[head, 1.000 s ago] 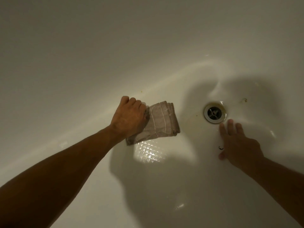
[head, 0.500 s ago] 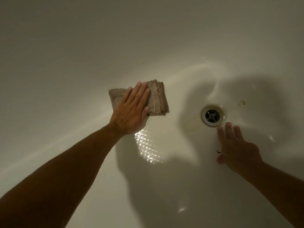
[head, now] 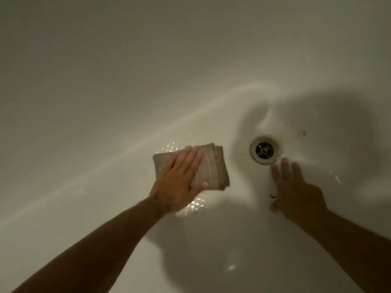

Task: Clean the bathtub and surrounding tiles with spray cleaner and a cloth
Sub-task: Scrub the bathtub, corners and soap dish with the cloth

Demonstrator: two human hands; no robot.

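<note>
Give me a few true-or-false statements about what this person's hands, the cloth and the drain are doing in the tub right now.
1. The left hand presses flat on the folded beige cloth. True.
2. The right hand holds a spray bottle. False: it holds nothing and rests open on the white bathtub floor.
3. The folded beige cloth covers the round metal drain. False: the cloth lies to the left of the drain, apart from it.
4. The right hand's fingers point toward the drain, close beside its rim. True.
5. The drain is closed with a plug. False: its cross-shaped grate is open to view.
</note>
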